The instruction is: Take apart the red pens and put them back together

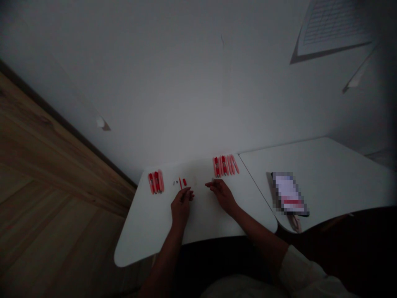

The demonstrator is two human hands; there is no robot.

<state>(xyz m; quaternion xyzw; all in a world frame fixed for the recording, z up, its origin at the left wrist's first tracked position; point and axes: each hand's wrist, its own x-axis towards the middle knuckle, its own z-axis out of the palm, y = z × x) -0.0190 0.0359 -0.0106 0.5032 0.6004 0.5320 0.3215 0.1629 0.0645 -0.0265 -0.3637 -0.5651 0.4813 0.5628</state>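
Note:
My left hand (pixel 181 203) rests on the white table (pixel 149 236), fingers pinched around a thin red stick (pixel 180 183) that points away from me. My right hand (pixel 221 192) lies a little to the right, fingers curled, with something small at the fingertips that I cannot make out. Between and beyond the hands lie a small red cap (pixel 184 181) and tiny grey bits (pixel 175 182). A row of red and pink pens (pixel 155 182) lies at the far left. Another row of pens (pixel 225 165) lies at the far right of this table.
A second white table (pixel 325 165) adjoins on the right, carrying a blurred dark-edged card or phone (pixel 289 193). A grey wall rises behind both tables. Wooden floor (pixel 46 186) spreads to the left. The scene is dim.

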